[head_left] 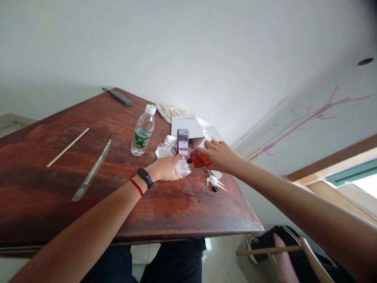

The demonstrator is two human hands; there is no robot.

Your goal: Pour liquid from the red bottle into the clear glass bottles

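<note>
My left hand, with a black band and red string at the wrist, rests on the dark wooden table and its fingers close on a small clear plastic bag. My right hand grips a red translucent object right beside it. A small device with a lit screen stands just behind both hands. More clear plastic wrapping lies to the left of the device.
A water bottle stands left of the hands. A chopstick and a sleeved chopstick lie further left. A white box, a cloth, a grey hub and white-tagged keys are also on the table.
</note>
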